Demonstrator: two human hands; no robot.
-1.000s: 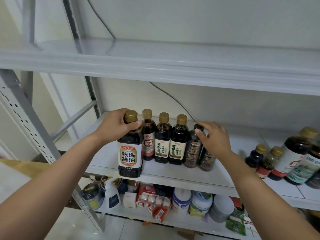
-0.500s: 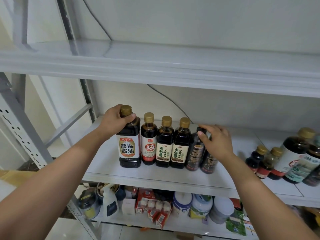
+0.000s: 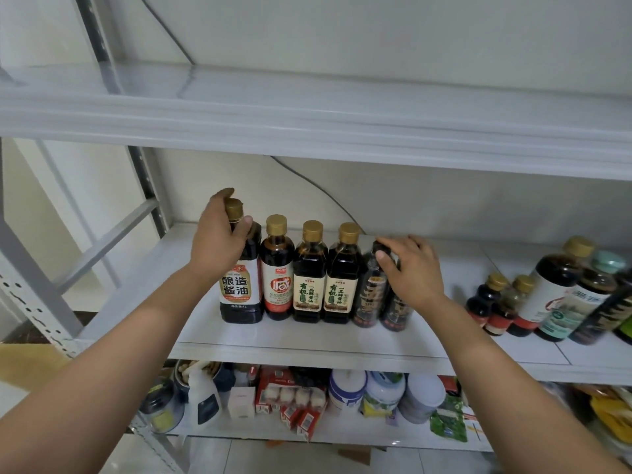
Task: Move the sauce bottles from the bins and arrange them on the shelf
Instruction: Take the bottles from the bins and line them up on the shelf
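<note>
Large gold-capped dark sauce bottle [image 3: 241, 292], slid back from the white shelf [image 3: 307, 343] edge, joins the row.
Left hand [image 3: 219, 244] grips its neck; right hand [image 3: 410, 268] grips a black-capped dark bottle [image 3: 371, 295].

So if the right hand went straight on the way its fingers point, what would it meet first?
It points left: first the black-capped bottle that the right hand grips, then probably the gold-capped bottle beside it, though depth is unclear. The left hand grips the big bottle.
</note>
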